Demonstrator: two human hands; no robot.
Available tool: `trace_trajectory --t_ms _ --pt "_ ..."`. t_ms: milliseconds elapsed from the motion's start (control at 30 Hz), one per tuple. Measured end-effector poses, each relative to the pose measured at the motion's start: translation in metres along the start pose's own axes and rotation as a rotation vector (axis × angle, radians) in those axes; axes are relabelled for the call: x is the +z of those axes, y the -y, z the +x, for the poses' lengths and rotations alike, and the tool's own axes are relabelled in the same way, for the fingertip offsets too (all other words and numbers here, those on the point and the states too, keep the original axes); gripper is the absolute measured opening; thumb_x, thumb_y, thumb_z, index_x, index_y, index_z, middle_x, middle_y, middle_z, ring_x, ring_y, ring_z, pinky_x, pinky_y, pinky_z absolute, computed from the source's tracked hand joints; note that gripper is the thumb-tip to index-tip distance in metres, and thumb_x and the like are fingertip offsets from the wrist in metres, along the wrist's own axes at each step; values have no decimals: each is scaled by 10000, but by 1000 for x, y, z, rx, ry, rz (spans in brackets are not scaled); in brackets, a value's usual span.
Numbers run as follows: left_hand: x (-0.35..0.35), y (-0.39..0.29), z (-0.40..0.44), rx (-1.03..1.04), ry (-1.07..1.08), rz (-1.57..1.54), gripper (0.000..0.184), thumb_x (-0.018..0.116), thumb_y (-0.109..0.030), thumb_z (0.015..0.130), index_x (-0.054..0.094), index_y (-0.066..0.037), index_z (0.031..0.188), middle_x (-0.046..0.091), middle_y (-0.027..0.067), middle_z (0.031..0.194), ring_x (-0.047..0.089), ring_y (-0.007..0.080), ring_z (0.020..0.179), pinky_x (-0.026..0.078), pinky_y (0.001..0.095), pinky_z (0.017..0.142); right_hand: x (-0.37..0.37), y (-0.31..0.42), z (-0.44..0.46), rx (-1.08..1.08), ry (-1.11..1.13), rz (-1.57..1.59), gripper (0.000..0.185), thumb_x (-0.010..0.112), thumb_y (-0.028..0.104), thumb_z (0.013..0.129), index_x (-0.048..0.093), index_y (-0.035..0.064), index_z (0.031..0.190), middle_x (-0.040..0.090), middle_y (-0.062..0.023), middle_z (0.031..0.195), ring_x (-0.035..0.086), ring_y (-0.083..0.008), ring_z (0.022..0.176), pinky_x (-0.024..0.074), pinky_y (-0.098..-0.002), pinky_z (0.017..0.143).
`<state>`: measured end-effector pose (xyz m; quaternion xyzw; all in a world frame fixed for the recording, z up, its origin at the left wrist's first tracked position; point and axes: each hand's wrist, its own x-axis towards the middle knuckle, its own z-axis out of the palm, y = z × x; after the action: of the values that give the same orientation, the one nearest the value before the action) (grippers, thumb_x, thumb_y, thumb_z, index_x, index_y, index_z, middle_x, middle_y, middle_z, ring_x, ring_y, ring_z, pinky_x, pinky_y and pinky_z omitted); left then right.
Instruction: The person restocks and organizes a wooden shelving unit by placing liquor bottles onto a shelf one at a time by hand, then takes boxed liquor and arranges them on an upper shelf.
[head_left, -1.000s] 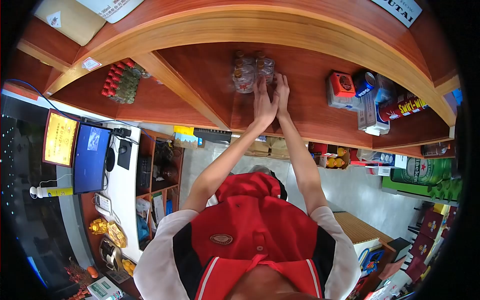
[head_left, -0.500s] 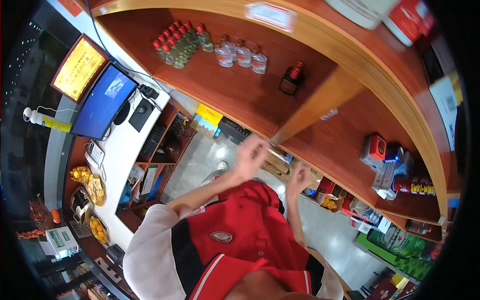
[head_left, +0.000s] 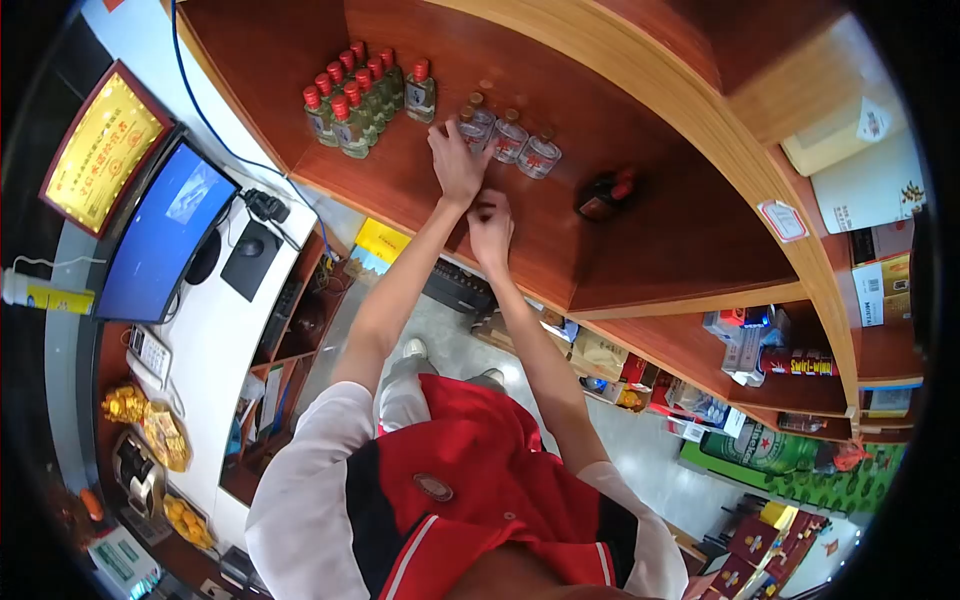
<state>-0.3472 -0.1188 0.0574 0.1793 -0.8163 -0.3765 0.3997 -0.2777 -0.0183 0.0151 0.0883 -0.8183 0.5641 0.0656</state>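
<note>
Two bare hands at small clear glass bottles with dull-gold caps and red markings (head_left: 509, 143), upper middle of the frame.
The bottles stand upright, grouped close together on a reddish-brown wooden shelf (head_left: 395, 180), right of red-capped, greenish glass bottles (head_left: 375, 105). The left hand (head_left: 460, 168) reaches up with fingers spread, at the leftmost clear bottle (whether it grips, I cannot tell). The right hand (head_left: 491, 232), just below it, has its fingers curled inward; whether they enclose anything is hidden. Both forearms stretch upward from the lower frame.

Clear brown-capped bottles (head_left: 509, 142) stand upright on the shelf (head_left: 550, 235).
</note>
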Motion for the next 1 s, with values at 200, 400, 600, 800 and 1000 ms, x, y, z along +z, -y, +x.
trace_trajectory --t_ms 200,400,600,800,1000 --pt "-6 7 9 -111 120 -25 741 902 -272 757 512 -22 1336 518 234 1204 536 441 1177 545 533 882 44 -17 65 -35 -203 3 337 714 36 899 632 -55 1213 671 -192 1137 697 -311 920 548 -406 781" --pt "-21 36 11 -64 93 -101 686 906 -226 742 542 17 1271 572 223 1109 648 436 987 587 500 795 50 -10 81 -214 -238 -166 397 722 -3 882 641 -42 1269 656 -230 1206 691 -354 923 550 -422 793" --pt "-86 23 -41 -405 148 -716 582 866 -44 823 496 30 1267 656 160 1163 713 208 1028 603 324 823 9 44 10 -220 -76 -190 366 723 -16 880 663 6 1240 646 -144 1248 707 -262 824 573 -399 727" --pt "-150 -23 -155 -441 248 -803 622 880 -15 780 499 -12 1271 592 93 1200 642 164 1011 581 325 846 -74 38 -110 -299 -34 -222 395 761 -57 837 705 36 1216 668 -110 1201 622 -162 691 543 -296 628" --pt "-178 -86 -252 -83 572 -544 667 905 -71 767 515 -22 1305 564 143 1257 613 251 1156 547 376 948 -197 30 -210 -199 -124 -242 456 800 -82 775 703 32 1206 695 -119 1171 638 -159 722 539 -295 667"
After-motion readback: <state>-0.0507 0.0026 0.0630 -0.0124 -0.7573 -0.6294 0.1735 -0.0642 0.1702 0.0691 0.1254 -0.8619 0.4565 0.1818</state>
